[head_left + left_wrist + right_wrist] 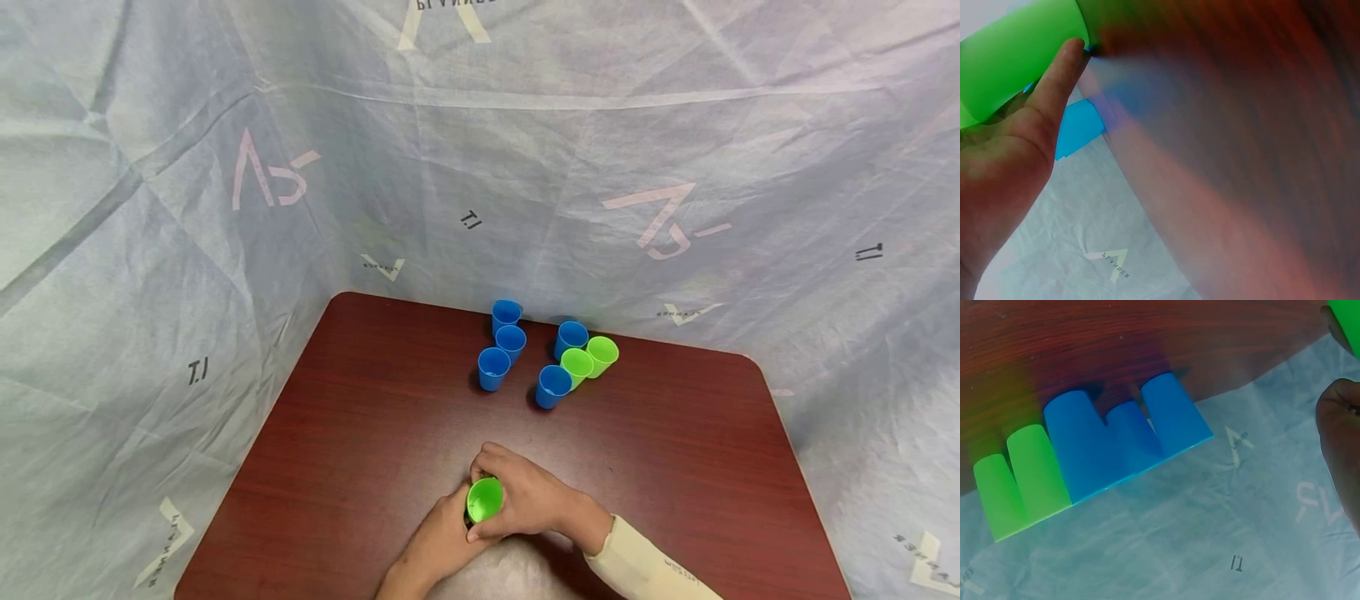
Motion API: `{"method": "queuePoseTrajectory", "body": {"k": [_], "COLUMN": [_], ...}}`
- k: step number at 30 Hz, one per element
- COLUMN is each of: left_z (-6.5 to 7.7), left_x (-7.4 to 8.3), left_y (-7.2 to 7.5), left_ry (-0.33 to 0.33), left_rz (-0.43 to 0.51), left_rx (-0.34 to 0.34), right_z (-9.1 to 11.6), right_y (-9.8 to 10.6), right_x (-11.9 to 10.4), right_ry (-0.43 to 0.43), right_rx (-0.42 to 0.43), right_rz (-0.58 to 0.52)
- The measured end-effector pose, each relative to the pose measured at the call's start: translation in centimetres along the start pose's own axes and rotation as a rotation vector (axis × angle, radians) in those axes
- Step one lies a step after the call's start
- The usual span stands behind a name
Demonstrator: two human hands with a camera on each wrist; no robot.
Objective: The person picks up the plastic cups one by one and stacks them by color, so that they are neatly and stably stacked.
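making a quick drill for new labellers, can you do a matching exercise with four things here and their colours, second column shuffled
Things
1. held cup
2. three-cup group
3. four-cup group
4. tabletop

Colours
A. two blue, two green
B. reddish brown
C. bright green
D. all blue

Right pairs: 1-C, 2-D, 3-A, 4-B

Both hands (528,493) (441,537) hold a green cup (485,499).
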State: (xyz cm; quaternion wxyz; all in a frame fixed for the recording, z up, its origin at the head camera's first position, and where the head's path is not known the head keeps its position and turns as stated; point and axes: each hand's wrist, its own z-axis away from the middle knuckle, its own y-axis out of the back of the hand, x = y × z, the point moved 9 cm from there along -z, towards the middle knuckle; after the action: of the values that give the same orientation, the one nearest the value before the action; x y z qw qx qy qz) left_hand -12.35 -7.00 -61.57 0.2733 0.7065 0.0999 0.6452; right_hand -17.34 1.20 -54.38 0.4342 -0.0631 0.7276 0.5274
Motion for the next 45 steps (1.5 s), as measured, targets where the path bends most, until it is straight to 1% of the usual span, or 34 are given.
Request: {"method": "queuePoseTrajectory", "body": {"k": [3, 5, 9, 12, 14, 17, 20, 22, 25, 29, 35, 38, 41, 43, 45], "left_z": [0.0, 0.0, 0.0, 0.0, 0.0, -0.1, 0.0, 0.0, 0.0, -0.2, -0.2, -0.2, -0.2, -0.2, -0.2], "left_x": [-0.1, -0.2, -0.7, -1.1, -1.2, -1.2, -1.2, -1.2, -1.1, -1.1, -1.3, -1.4, -1.5, -1.4, -1.2], "left_y": [0.0, 0.0, -0.2, -0.4, -0.5, -0.6, -0.5, -0.5, -0.4, -0.3, -0.4, -0.4, -0.4, -0.3, -0.2], "left_ry": [0.011, 0.029, 0.102, 0.145, 0.151, 0.138, 0.121, 0.114, 0.11, 0.11, 0.127, 0.134, 0.132, 0.124, 0.107], "left_rz": [0.017, 0.035, 0.099, 0.12, 0.107, 0.1, 0.081, 0.06, 0.043, 0.047, 0.041, 0.027, 0.016, 0.011, 0.009], "left_rx": [-0.008, -0.018, -0.053, -0.069, -0.071, -0.073, -0.058, -0.044, -0.021, -0.001, -0.015, -0.026, -0.023, -0.016, -0.007], "right_z": [0.0, 0.0, 0.0, 0.0, 0.0, 0.1, 0.1, 0.1, 0.2, 0.3, 0.7, 1.0, 1.3, 1.5, 1.6], "right_y": [-0.1, -0.1, 0.0, 0.3, 0.6, 1.3, 2.2, 2.9, 4.3, 6.7, 10.5, 12.1, 13.7, 14.6, 15.4], "right_x": [0.0, 0.2, 0.4, 0.6, 0.7, 1.1, 1.7, 2.2, 2.7, 3.2, 4.6, 5.7, 7.3, 8.5, 9.6], "right_ry": [0.007, 0.003, -0.022, -0.041, -0.053, -0.08, -0.106, -0.111, -0.093, -0.058, -0.02, -0.046, -0.11, -0.161, -0.208], "right_rx": [0.008, 0.012, 0.013, 0.028, 0.048, 0.083, 0.113, 0.135, 0.185, 0.27, 0.413, 0.465, 0.504, 0.513, 0.504], "right_rz": [0.023, 0.039, 0.052, 0.06, 0.07, 0.063, 0.041, 0.032, 0.051, 0.098, 0.184, 0.231, 0.282, 0.323, 0.371]}}
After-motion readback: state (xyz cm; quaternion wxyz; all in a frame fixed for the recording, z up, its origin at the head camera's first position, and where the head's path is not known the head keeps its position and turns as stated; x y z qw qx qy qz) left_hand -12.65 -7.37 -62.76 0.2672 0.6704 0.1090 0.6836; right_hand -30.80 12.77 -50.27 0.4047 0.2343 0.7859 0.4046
